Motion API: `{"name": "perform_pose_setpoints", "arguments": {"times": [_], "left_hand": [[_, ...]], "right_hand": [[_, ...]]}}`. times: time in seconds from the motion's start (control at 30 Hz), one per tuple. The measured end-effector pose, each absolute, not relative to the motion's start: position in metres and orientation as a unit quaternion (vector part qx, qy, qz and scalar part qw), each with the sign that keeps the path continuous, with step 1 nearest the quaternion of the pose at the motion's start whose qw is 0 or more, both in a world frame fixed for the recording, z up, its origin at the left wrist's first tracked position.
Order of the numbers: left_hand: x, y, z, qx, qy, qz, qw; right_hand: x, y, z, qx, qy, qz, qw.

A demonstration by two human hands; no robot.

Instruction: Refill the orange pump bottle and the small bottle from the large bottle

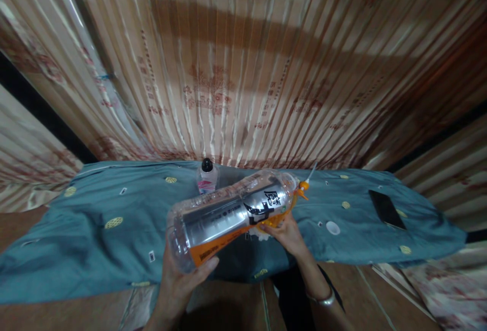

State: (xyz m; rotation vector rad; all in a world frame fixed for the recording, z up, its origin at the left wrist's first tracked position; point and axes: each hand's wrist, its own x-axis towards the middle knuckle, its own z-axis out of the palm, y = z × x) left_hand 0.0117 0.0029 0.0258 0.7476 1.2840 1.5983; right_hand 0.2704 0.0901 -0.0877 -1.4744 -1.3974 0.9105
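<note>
I hold a large clear plastic bottle (228, 212) with a silver, black and orange label, tipped on its side above the teal cloth. My left hand (178, 283) grips its base from below, thumb on the orange band. My right hand (283, 232) holds it under the neck end, fingers curled. The bottle's orange-ringed mouth (303, 187) points right and slightly up. Something white (261, 234) shows just under my right hand; I cannot make out what it is.
A small bottle with a black cap (207, 176) stands behind the big one on the teal dotted cloth (95, 224). A dark phone (386, 208) and a white cap (333, 227) lie to the right. Pleated curtains hang behind.
</note>
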Motion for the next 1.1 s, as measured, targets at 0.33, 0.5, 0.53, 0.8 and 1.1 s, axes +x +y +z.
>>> {"name": "perform_pose_setpoints", "arguments": {"times": [0.33,0.5,0.53,0.8,1.1], "left_hand": [[0.011,0.004,0.025,0.314,0.524,0.654,0.446],[0.011,0.005,0.022,0.322,0.518,0.657,0.443],[0.011,0.005,0.022,0.319,0.520,0.657,0.443],[0.012,0.003,0.028,0.310,0.529,0.650,0.449],[0.012,0.003,0.027,0.311,0.536,0.654,0.434]], "right_hand": [[0.268,0.089,-0.080,-0.599,-0.554,0.368,0.446],[0.266,0.089,-0.079,-0.599,-0.554,0.370,0.444],[0.266,0.089,-0.079,-0.600,-0.554,0.371,0.443],[0.266,0.088,-0.075,-0.615,-0.551,0.364,0.430],[0.267,0.088,-0.078,-0.600,-0.561,0.354,0.448]]}}
